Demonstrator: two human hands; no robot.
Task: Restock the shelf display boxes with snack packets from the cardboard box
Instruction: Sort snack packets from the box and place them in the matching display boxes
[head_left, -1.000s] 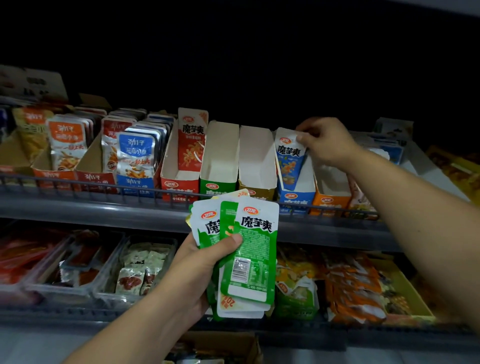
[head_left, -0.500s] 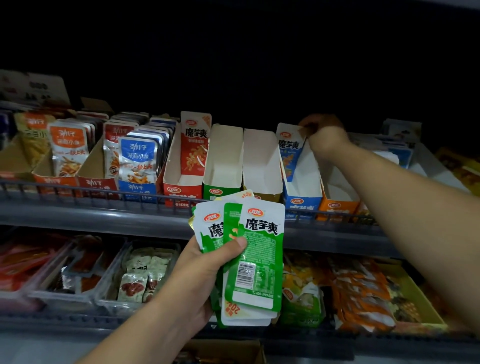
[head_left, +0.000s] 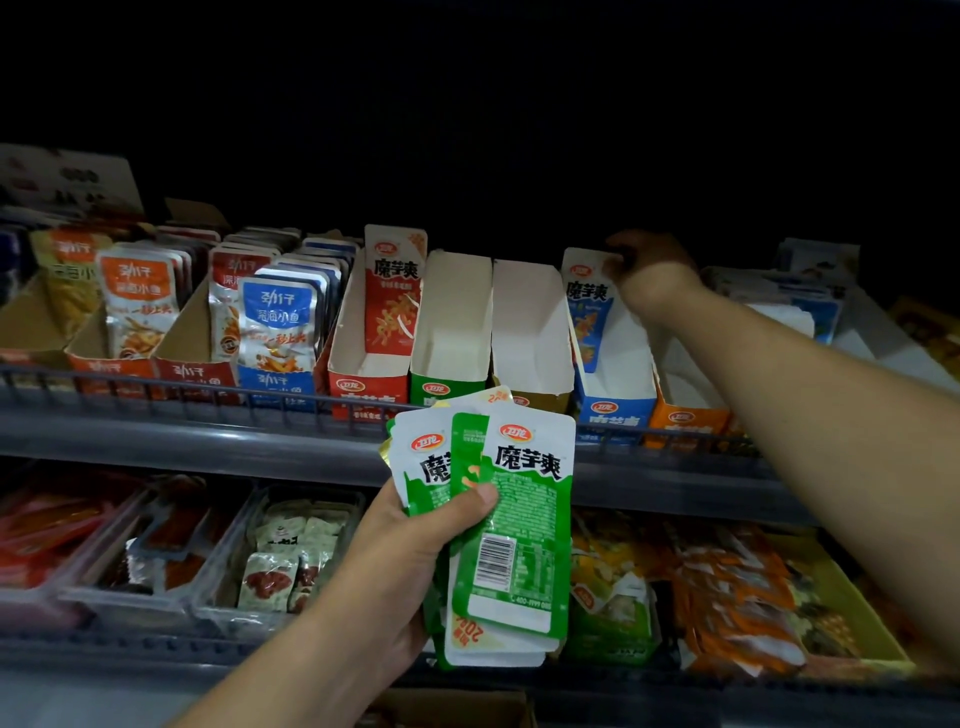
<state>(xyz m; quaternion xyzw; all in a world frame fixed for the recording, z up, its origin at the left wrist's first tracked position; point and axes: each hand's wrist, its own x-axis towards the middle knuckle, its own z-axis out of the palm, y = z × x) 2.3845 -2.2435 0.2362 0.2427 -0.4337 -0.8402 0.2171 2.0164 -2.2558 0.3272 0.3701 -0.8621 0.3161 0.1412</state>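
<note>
My left hand grips a fanned stack of green and white snack packets in front of the upper shelf rail. My right hand reaches to the back of the blue display box and pinches the top of a blue snack packet standing upright inside it. Left of it stand a bare gold-fronted box and a bare green display box. A red display box holds one red packet. The cardboard box shows at the bottom edge.
Boxes of orange, red and blue fish snack packets fill the upper shelf's left. An orange display box sits right of the blue one. A wire rail fronts the shelf. The lower shelf holds clear trays and a yellow tray of loose packets.
My right hand has pushed the blue packet deeper, towards the back of the blue box. The left hand has kept its packets and drifted slightly lower in view.
</note>
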